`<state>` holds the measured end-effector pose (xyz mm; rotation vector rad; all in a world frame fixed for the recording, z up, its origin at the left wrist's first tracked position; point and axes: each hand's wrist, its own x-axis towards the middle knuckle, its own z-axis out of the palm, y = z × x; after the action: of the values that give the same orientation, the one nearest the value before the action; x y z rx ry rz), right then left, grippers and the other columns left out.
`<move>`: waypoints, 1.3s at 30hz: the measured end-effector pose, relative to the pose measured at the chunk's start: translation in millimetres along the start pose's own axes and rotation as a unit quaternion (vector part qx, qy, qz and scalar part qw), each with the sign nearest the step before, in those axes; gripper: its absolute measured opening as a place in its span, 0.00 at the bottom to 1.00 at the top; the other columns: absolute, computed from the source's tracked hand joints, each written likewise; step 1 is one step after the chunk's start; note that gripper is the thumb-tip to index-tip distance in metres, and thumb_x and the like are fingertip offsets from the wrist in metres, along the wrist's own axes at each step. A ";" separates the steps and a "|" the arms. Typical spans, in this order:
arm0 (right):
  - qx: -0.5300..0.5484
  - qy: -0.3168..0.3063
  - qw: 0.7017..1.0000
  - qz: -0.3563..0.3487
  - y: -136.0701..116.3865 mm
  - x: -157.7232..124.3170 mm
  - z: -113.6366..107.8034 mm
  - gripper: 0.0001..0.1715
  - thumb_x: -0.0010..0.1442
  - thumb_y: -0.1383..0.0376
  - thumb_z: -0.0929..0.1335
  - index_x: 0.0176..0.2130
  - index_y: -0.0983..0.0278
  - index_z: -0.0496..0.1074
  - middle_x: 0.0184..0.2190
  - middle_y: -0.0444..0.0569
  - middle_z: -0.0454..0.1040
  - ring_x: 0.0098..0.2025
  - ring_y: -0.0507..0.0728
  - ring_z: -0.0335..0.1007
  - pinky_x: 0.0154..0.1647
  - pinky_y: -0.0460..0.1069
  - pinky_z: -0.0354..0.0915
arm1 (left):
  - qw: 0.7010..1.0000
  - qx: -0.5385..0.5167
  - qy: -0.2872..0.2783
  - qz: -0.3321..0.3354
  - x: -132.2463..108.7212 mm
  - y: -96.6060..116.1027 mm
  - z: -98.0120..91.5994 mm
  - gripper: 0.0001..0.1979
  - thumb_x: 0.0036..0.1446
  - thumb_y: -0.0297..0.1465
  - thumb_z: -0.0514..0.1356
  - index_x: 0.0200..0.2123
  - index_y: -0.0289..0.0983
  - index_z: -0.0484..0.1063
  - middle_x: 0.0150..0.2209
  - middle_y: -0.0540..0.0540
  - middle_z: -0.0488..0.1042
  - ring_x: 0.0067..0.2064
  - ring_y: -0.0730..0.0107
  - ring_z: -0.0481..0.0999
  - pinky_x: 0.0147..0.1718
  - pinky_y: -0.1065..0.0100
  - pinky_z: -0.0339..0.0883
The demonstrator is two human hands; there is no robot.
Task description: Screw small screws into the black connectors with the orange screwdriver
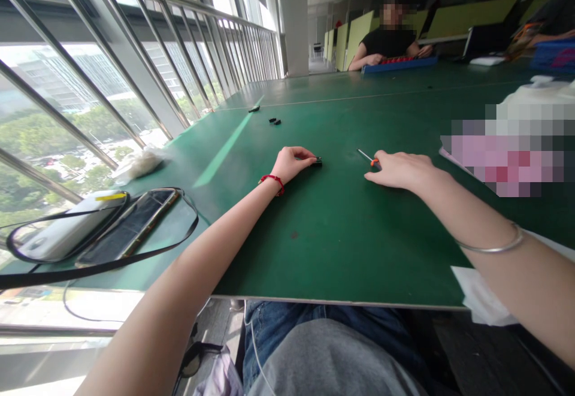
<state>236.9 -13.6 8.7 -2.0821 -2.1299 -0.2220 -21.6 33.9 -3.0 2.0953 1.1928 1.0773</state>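
Observation:
My left hand (291, 163) rests on the green table (341, 246), fingers curled round a small black part (317, 161) at its fingertips. A red cord circles that wrist. My right hand (399, 169) lies on the table with fingers closed over the orange handle of a small screwdriver (366, 157), whose thin metal shaft points up and left. A silver bangle sits on my right forearm.
Small black parts (274, 121) and another black piece (254, 109) lie farther up the table. A phone (130, 226), a white power bank (67, 228) and a black cable sit at the left edge. Another person (389, 42) works over a blue tray (398, 63) at the far end. White paper (485, 297) lies at right.

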 end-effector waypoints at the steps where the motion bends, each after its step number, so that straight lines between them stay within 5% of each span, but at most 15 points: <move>1: 0.001 0.006 1.000 -0.009 1.1 0.9 2.3 0.24 0.46 0.43 0.68 0.30 0.61 0.68 0.20 0.51 0.70 0.21 0.58 0.66 0.25 0.53 0.59 | 1.000 -0.003 -0.004 -0.003 0.4 -0.9 0.3 0.12 0.47 0.37 0.64 0.30 0.34 0.78 0.32 0.44 0.79 0.36 0.67 0.76 0.39 0.69 0.69; 7: 0.037 0.033 0.999 0.021 -13.9 -8.9 -7.0 0.18 0.46 0.57 0.70 0.38 0.62 0.69 0.21 0.52 0.71 0.22 0.58 0.65 0.26 0.53 0.59 | 0.999 -0.033 -0.028 -0.030 1.3 -5.2 0.2 0.14 0.46 0.39 0.64 0.31 0.34 0.78 0.31 0.45 0.79 0.33 0.69 0.76 0.36 0.70 0.69; 10: 0.090 0.108 0.990 0.019 -24.3 -16.5 -19.4 0.16 0.49 0.59 0.68 0.39 0.62 0.68 0.24 0.52 0.71 0.24 0.59 0.66 0.25 0.52 0.59 | 0.998 -0.032 -0.031 -0.036 1.1 -6.5 0.1 0.14 0.46 0.39 0.64 0.31 0.34 0.78 0.31 0.44 0.79 0.33 0.69 0.76 0.35 0.70 0.69; 16: 0.331 0.258 0.907 -0.023 -40.6 -25.9 -30.6 0.10 0.56 0.58 0.66 0.35 0.61 0.68 0.38 0.53 0.74 0.35 0.58 0.70 0.34 0.52 0.65 | 0.998 -0.035 -0.033 -0.041 1.1 -6.8 0.4 0.14 0.46 0.40 0.65 0.31 0.34 0.79 0.31 0.44 0.79 0.33 0.69 0.76 0.35 0.70 0.69; 26: 0.355 0.270 0.895 -0.023 -54.8 -35.4 -32.0 0.16 0.58 0.51 0.64 0.34 0.61 0.68 0.29 0.48 0.72 0.27 0.54 0.68 0.29 0.49 0.62 | 0.999 -0.011 -0.040 -0.023 0.4 -6.0 0.8 0.14 0.47 0.38 0.64 0.33 0.33 0.78 0.32 0.43 0.79 0.34 0.67 0.76 0.36 0.68 0.70; 33: 0.435 0.341 0.828 -0.091 -55.8 -34.9 -29.0 0.11 0.57 0.55 0.66 0.33 0.61 0.67 0.30 0.48 0.72 0.27 0.54 0.68 0.26 0.48 0.63 | 0.993 0.112 -0.029 0.031 -3.0 1.6 1.6 0.09 0.48 0.31 0.63 0.34 0.35 0.78 0.36 0.46 0.77 0.38 0.68 0.76 0.41 0.68 0.70; 39: 0.421 0.361 0.821 -0.138 -59.0 -39.4 -31.3 0.07 0.56 0.60 0.66 0.31 0.61 0.67 0.28 0.47 0.72 0.26 0.53 0.66 0.24 0.47 0.62 | 0.990 0.124 -0.004 0.065 -8.8 10.9 8.6 0.08 0.48 0.29 0.63 0.34 0.35 0.78 0.32 0.48 0.77 0.35 0.69 0.75 0.38 0.69 0.70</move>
<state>179.0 -60.1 31.0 -0.9580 -1.5809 -0.0539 -11.9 20.5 -3.3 2.3933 1.2547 1.0205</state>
